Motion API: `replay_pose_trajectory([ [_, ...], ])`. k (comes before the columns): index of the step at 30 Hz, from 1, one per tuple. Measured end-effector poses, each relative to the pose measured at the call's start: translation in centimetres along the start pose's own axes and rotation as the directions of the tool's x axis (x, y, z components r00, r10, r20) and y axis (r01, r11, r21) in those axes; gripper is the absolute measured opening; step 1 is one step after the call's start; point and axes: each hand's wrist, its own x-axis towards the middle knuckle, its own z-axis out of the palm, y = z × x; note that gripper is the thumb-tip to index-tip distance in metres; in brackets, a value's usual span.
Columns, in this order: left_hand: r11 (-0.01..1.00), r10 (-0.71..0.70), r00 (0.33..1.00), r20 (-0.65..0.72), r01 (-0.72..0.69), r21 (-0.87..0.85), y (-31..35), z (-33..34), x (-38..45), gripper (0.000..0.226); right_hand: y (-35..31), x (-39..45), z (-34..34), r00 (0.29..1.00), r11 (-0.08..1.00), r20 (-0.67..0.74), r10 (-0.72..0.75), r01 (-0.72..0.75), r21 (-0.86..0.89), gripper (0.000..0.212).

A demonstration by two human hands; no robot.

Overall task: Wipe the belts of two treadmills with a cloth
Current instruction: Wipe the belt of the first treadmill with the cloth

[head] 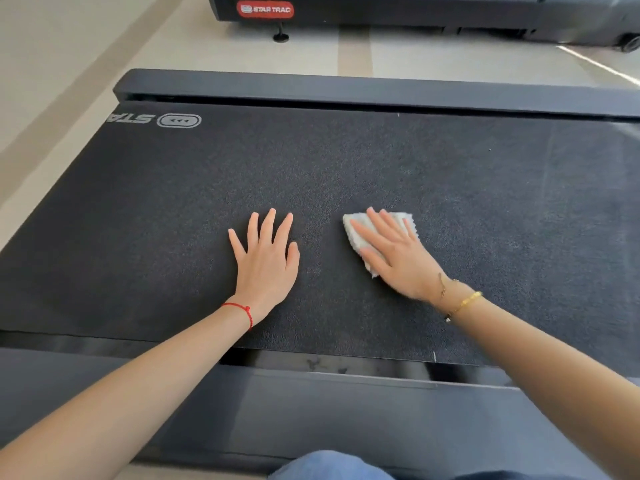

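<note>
Right hand flat on the cloth, mid-belt, with unwiped belt stretching to either side.

The right hand [394,252] presses the white cloth [360,233] against the dark belt [346,161] with straight, spread fingers, a flat press, not a clenched grip; the cloth lies directly under that palm, just right of the frame's centre. The left hand [266,258] rests beside it, fingers spread and released, holding nothing (it looks like a brace). The belt's long axis runs left to right across the frame, so the next stroke likely sweeps sideways. A second treadmill [415,12] sits at the top edge, across a strip of floor [207,50].
</note>
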Motion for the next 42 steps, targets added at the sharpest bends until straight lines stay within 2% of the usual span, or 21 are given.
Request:
replay_pose_trajectory([
  [2,0.999,-0.039,0.999,-0.009,0.039,0.003,-1.2,-0.3,0.1,0.055,-1.1,1.1,0.4,0.999,0.999,-0.030,0.031,-0.031,0.008,0.051],
  [3,0.998,-0.061,0.998,-0.016,0.062,0.004,-1.9,-0.5,0.2,0.055,-2.1,0.8,0.9,0.999,1.000,-0.044,-0.006,0.005,-0.025,0.051],
  [5,0.994,-0.106,0.994,-0.033,0.107,0.011,-3.6,-0.9,0.2,0.054,-4.9,-0.7,2.3,0.983,0.979,-0.042,-0.181,0.175,-0.107,0.052],
  [7,0.989,-0.147,0.988,-0.039,0.147,0.014,-5.1,-1.2,0.0,0.054,-7.0,-2.1,3.4,0.938,0.933,0.012,-0.347,0.347,-0.094,0.052],
  [9,0.984,-0.180,0.983,-0.043,0.181,0.008,-6.1,-1.4,-0.3,0.055,-7.4,-2.2,3.6,0.903,0.904,0.059,-0.425,0.426,-0.016,0.051],
  [11,0.979,-0.203,0.978,-0.049,0.203,0.000,-6.4,-1.4,-0.5,0.055,-6.1,-0.9,3.0,0.886,0.888,0.070,-0.459,0.461,-0.011,0.050],
  [13,0.976,-0.219,0.974,-0.058,0.219,-0.004,-6.2,-1.3,-0.7,0.054,-4.5,1.5,2.3,0.909,0.909,0.037,-0.415,0.416,-0.034,0.050],
  [16,0.970,-0.241,0.968,-0.076,0.241,-0.003,-5.8,-1.2,-0.7,0.053,-3.1,6.4,1.2,0.981,0.981,-0.025,-0.192,0.191,-0.036,0.050],
  [18,0.968,-0.249,0.964,-0.094,0.249,-0.006,-5.7,-1.2,-0.6,0.053,-3.5,8.6,1.0,0.995,0.997,-0.061,-0.075,0.073,-0.029,0.050],
  [20,0.969,-0.245,0.964,-0.105,0.245,-0.014,-5.8,-1.2,-0.5,0.052,-4.6,8.5,1.6,0.993,0.996,-0.075,-0.090,0.088,-0.032,0.050],
  [25,0.970,-0.242,0.966,-0.095,0.244,0.010,-5.6,-1.2,-0.6,0.053,-7.5,2.1,3.5,0.925,0.924,0.009,-0.380,0.380,-0.039,0.051],
  [29,0.973,-0.227,0.973,-0.049,0.228,0.031,-5.7,-1.6,-0.8,0.055,-6.7,2.0,2.8,0.904,0.905,0.067,-0.423,0.425,-0.015,0.051],
  [32,0.973,-0.229,0.973,-0.020,0.229,0.022,-6.0,-1.9,-0.6,0.056,-5.3,4.7,2.2,0.922,0.924,0.055,-0.383,0.384,0.000,0.051],
  [36,0.979,-0.201,0.979,-0.021,0.202,0.009,-7.1,-2.0,0.2,0.056,-2.9,11.6,1.3,0.970,0.970,-0.012,-0.243,0.243,-0.006,0.050],
  [42,0.976,-0.216,0.976,-0.006,0.216,0.029,-10.3,-2.5,3.3,0.056,-1.9,22.7,0.1,0.995,0.999,-0.100,-0.011,0.007,-0.044,0.050],
])
